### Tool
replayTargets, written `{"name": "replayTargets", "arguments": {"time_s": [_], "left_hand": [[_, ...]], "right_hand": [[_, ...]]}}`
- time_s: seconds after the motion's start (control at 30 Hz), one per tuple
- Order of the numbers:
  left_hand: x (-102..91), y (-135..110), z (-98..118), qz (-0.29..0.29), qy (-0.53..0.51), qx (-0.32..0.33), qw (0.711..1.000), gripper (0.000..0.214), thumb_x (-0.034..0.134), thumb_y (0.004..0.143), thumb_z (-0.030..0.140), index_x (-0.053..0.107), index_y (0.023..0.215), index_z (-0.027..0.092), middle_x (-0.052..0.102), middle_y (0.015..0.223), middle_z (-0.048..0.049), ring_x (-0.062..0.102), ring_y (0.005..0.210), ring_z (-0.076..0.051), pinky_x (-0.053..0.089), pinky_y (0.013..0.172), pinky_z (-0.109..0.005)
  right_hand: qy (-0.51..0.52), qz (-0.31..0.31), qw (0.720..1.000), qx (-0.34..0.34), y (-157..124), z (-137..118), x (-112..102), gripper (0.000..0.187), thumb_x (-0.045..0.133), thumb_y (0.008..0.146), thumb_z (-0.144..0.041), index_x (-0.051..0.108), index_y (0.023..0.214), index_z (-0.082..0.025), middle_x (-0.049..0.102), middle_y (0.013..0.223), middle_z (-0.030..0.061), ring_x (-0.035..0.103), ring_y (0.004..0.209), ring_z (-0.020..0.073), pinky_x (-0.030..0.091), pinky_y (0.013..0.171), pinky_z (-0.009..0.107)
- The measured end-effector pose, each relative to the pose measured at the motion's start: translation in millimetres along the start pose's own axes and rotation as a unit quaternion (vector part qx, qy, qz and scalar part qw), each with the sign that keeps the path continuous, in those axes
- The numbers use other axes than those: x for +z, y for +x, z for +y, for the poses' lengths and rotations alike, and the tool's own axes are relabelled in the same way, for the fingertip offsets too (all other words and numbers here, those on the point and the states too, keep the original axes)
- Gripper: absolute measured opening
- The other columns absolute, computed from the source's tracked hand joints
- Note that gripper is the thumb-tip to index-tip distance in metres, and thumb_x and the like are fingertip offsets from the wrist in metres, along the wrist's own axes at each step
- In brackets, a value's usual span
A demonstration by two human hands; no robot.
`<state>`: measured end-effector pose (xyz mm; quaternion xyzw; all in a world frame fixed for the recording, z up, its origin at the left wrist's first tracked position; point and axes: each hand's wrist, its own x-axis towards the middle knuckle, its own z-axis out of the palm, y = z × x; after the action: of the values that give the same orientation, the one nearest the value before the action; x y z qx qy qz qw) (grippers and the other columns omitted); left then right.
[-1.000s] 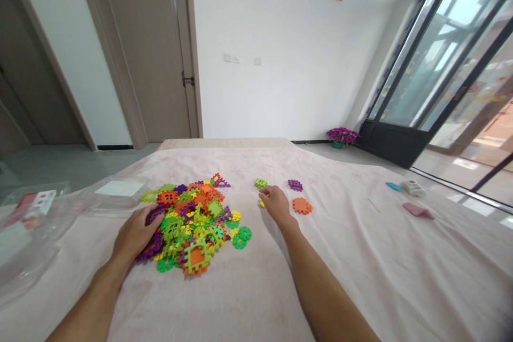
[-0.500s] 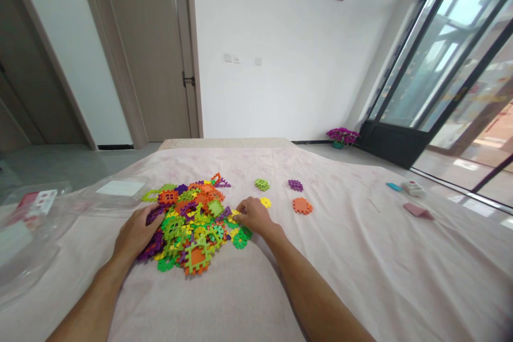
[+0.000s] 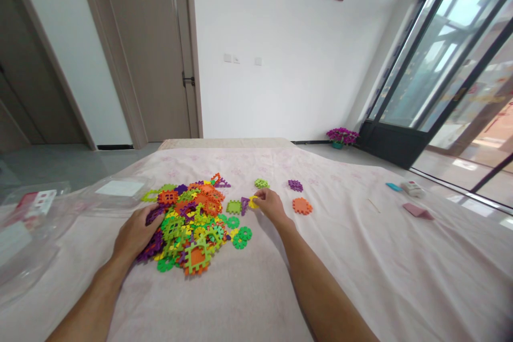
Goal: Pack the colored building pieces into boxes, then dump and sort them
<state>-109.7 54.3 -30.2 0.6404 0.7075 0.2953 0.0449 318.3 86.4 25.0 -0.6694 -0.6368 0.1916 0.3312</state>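
Observation:
A heap of colorful plastic building pieces (image 3: 188, 224) lies on the cloth, in orange, green, purple and yellow. Against its left side rests my left hand (image 3: 138, 230), thumb and fingers apart, touching purple pieces (image 3: 154, 243). My right hand (image 3: 272, 206) is closed in a pinch on a yellow flower-shaped piece (image 3: 253, 202), just right of the heap. Close by the yellow piece are a purple triangular piece (image 3: 244, 206) and a light green square piece (image 3: 233, 207). Green flower-shaped pieces (image 3: 242, 236) lie at the heap's right edge.
Beyond my right hand lie a green lattice piece (image 3: 262, 184), a purple one (image 3: 295, 185) and an orange round piece (image 3: 302, 206). Clear plastic packaging (image 3: 120, 192) sits at left. A blue item (image 3: 394, 187), a small white box (image 3: 412, 188) and a pink cloth (image 3: 418, 211) are at right.
My right hand has moved right and slightly away from me, off the heap's edge. The purple triangle and green square have shifted right, apart from the heap. My left hand stays put.

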Motion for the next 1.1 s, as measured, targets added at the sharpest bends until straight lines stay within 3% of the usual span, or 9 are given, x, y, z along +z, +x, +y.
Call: {"name": "replayTargets", "arguments": {"time_s": [0.2,0.33,0.5,0.63,0.77,0.9,0.97,1.1], "left_hand": [[0.8,2,-2,-0.004,-0.001,-0.004,1.000,0.061,0.044,0.092,0.060,0.062,0.133,0.018,0.063,0.140,-0.0142,0.058,0.130,-0.032,0.042,0.113,-0.047],[1.0,3,-3,0.000,-0.002,0.000,1.000,0.063,0.043,0.091,0.061,0.063,0.132,0.018,0.063,0.139,-0.0139,0.059,0.129,-0.033,0.043,0.113,-0.047],[0.0,2,-1,-0.005,0.000,-0.003,1.000,0.063,0.042,0.092,0.062,0.063,0.132,0.018,0.063,0.139,-0.0138,0.058,0.130,-0.032,0.042,0.114,-0.046],[-0.9,2,0,-0.004,-0.001,-0.004,1.000,0.062,0.044,0.091,0.061,0.063,0.132,0.018,0.063,0.139,-0.0143,0.058,0.130,-0.032,0.042,0.113,-0.046],[-0.6,1,0,-0.005,-0.002,-0.001,1.000,0.062,0.043,0.092,0.061,0.062,0.133,0.018,0.063,0.140,-0.0140,0.058,0.130,-0.032,0.042,0.114,-0.046],[-0.1,1,0,-0.003,0.004,-0.004,1.000,0.062,0.043,0.092,0.062,0.062,0.133,0.020,0.063,0.140,-0.0127,0.058,0.130,-0.032,0.043,0.113,-0.045],[-0.1,1,0,-0.003,0.004,-0.006,1.000,0.062,0.042,0.092,0.062,0.063,0.133,0.020,0.063,0.141,-0.0127,0.059,0.129,-0.032,0.043,0.113,-0.045],[0.0,2,-1,-0.008,0.001,-0.004,1.000,0.063,0.043,0.092,0.062,0.062,0.134,0.019,0.062,0.141,-0.0136,0.058,0.130,-0.033,0.043,0.113,-0.047]], "right_hand": [[-0.101,0.012,0.993,0.066,0,10,-18,0.028,0.061,0.082,-0.020,0.074,0.107,-0.022,0.076,0.102,0.0050,0.068,0.094,0.0211,0.042,0.072,0.027],[-0.163,0.008,0.985,0.053,-5,10,-19,0.032,0.056,0.085,-0.019,0.075,0.110,-0.024,0.074,0.110,0.0082,0.066,0.101,0.0244,0.044,0.079,0.031],[-0.182,0.055,0.980,-0.058,-7,5,-15,0.030,0.064,0.086,-0.022,0.076,0.113,-0.023,0.069,0.122,0.0100,0.058,0.116,0.0262,0.041,0.098,0.034],[-0.137,-0.016,0.974,-0.178,-12,-5,-4,0.031,0.072,0.086,-0.036,0.075,0.116,-0.027,0.070,0.127,0.0047,0.054,0.126,0.0247,0.035,0.109,0.035],[-0.144,-0.080,0.961,-0.221,-20,-13,12,0.042,0.077,0.084,-0.041,0.072,0.123,-0.030,0.067,0.136,0.0030,0.047,0.138,0.0261,0.027,0.117,0.039],[-0.164,-0.096,0.953,-0.234,-23,-18,22,0.023,0.064,0.095,-0.039,0.075,0.110,-0.025,0.074,0.117,0.0059,0.055,0.127,0.0224,0.029,0.114,0.035],[-0.172,-0.080,0.953,-0.236,-22,-20,23,0.028,0.052,0.102,-0.037,0.075,0.099,-0.022,0.075,0.105,0.0077,0.060,0.115,0.0208,0.033,0.108,0.032],[-0.138,0.029,0.974,-0.178,-12,-18,18,0.044,0.036,0.108,-0.036,0.071,0.087,-0.020,0.072,0.096,0.0085,0.062,0.100,0.0189,0.040,0.096,0.027]]}}
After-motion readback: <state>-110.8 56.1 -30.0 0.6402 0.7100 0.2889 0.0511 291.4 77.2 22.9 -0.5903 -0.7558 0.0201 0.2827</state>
